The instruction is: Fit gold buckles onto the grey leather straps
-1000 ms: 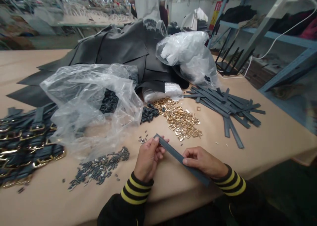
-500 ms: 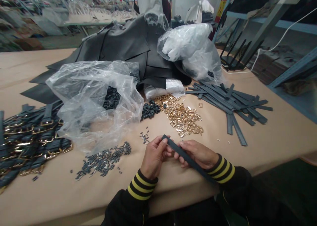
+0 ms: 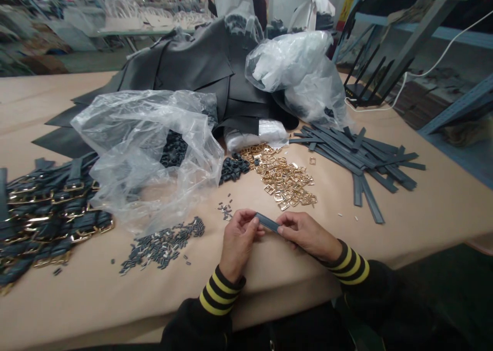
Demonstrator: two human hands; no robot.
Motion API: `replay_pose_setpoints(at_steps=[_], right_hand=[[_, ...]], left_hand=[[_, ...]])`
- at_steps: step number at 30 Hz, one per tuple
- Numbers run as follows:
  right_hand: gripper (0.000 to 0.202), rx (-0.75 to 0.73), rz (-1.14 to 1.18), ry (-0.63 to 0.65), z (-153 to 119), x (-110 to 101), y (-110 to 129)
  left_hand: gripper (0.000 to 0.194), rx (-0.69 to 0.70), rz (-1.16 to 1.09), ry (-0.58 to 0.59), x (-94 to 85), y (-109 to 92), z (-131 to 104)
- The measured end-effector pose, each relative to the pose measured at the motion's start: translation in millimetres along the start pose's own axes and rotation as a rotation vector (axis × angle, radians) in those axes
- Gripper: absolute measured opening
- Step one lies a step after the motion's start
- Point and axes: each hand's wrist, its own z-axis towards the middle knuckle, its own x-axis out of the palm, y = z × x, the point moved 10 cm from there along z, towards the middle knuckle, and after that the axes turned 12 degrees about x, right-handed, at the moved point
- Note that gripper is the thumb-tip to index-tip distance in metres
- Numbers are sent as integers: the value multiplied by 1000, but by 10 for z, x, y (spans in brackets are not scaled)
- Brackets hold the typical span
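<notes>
A dark leather strap [image 3: 268, 222] spans the gap between my two hands above the table's front part. My left hand [image 3: 239, 240] pinches its left end between thumb and fingers. Around the strap's other visible part, my right hand [image 3: 308, 234] is closed, and the rest of the strap is hidden behind it. Gold buckles [image 3: 288, 181] lie in a heap just beyond my hands. Small metal clips [image 3: 164, 246] are piled to the left, with a few more [image 3: 225, 207] near my left hand. Dark leather loops [image 3: 233, 169] sit beside the buckles.
More dark straps [image 3: 362, 151] lie in a loose pile at the right. Straps with gold buckles [image 3: 54, 207] are heaped at the left. Clear plastic bags [image 3: 154, 135], black leather sheets [image 3: 185, 63] and a router [image 3: 362, 92] stand toward the back of the table [image 3: 442, 207].
The strap has turned between my hands; its far length, which lay over my right wrist, is now out of sight. My right thumb now presses on its upper face.
</notes>
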Motion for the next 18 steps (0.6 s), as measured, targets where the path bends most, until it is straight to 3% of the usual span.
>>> replay_pose_setpoints(at_steps=[5, 7, 9, 14, 18], right_hand=[[25, 12, 85, 31, 8, 26, -8], [24, -11, 84, 31, 8, 38, 6], [23, -45, 69, 28, 1, 56, 33], [17, -210, -68, -43, -95, 71, 236], [14, -254, -145, -78, -151, 79, 323]], left_hand=[[10, 418, 453, 10, 46, -384, -41], [9, 512, 562, 53, 130, -460, -97], [12, 472, 557, 116, 194, -428, -119], [19, 153, 315, 187, 212, -222, -111], [22, 128, 300, 205, 189, -192, -84]])
